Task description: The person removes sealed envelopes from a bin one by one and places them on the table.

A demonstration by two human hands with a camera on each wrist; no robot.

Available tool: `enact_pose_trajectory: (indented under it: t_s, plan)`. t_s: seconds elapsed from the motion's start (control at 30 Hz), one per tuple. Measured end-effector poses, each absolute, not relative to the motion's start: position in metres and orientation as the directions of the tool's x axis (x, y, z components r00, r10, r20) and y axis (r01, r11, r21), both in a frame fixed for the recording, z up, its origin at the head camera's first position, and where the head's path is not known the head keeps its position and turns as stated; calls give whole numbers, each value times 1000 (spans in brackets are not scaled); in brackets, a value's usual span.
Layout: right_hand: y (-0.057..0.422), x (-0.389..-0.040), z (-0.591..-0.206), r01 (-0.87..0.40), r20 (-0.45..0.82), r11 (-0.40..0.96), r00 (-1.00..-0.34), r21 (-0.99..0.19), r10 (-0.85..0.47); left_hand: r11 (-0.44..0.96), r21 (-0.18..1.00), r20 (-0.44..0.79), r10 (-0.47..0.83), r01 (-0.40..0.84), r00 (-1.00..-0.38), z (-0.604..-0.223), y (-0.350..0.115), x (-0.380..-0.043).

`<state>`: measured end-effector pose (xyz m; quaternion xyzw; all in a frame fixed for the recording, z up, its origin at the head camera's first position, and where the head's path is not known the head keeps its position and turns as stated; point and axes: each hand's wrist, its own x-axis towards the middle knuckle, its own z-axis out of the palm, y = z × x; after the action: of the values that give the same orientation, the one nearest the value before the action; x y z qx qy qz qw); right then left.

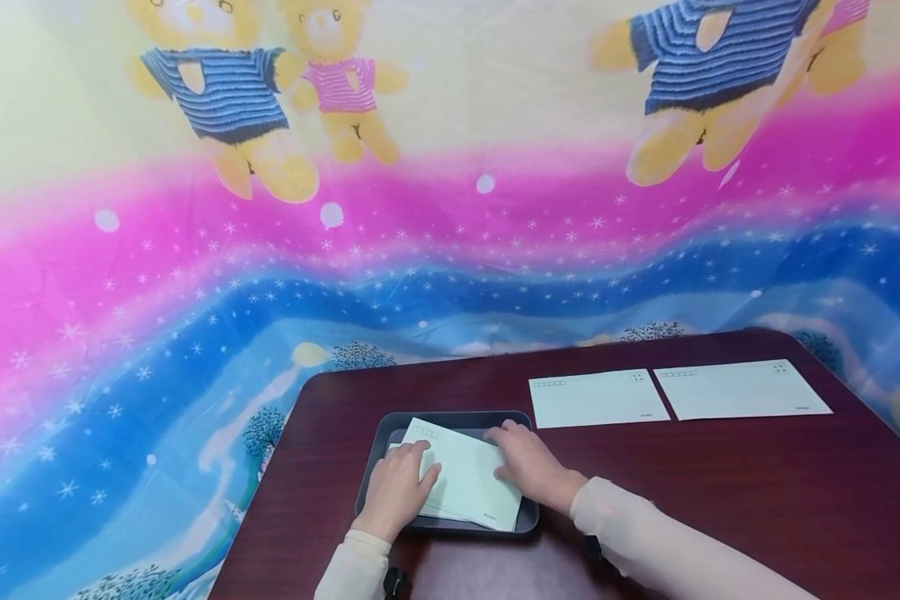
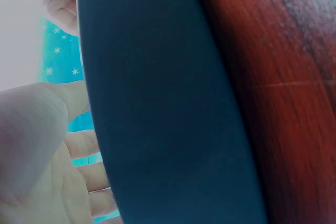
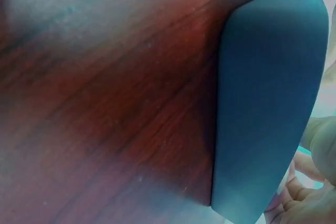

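Note:
A stack of white envelopes [image 1: 465, 479] lies in a dark grey tray [image 1: 528, 527], the top one turned at an angle over those below. My left hand [image 1: 396, 492] rests on the left part of the stack, fingers fairly straight and thumb on the paper. At the top envelope's upper right corner, my right hand [image 1: 536, 468] holds it, thumb on the face and fingers over the far edge. In the left wrist view the tray wall [image 2: 163, 98] hides the envelopes. The tray wall [image 3: 268, 98] also hides much of the right fingers [image 3: 296, 195] in the right wrist view.
Two white envelopes, one [image 1: 598, 400] and another [image 1: 742, 390] to its right, lie side by side on the dark red wooden table [image 1: 682, 475], to the tray's back right. A printed cloth [image 1: 450, 292] with bears and snowflakes hangs behind the table.

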<state>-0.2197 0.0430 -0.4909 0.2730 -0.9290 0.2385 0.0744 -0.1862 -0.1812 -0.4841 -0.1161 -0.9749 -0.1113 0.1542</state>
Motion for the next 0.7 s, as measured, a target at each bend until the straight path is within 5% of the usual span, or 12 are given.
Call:
enact_pose_trajectory:
  t_s: [0.7]
  plan:
    - [49,-230,-489,-454,255,695,-890,-558,-377,953,196,322,162,233,-933,-485,-179,-187]
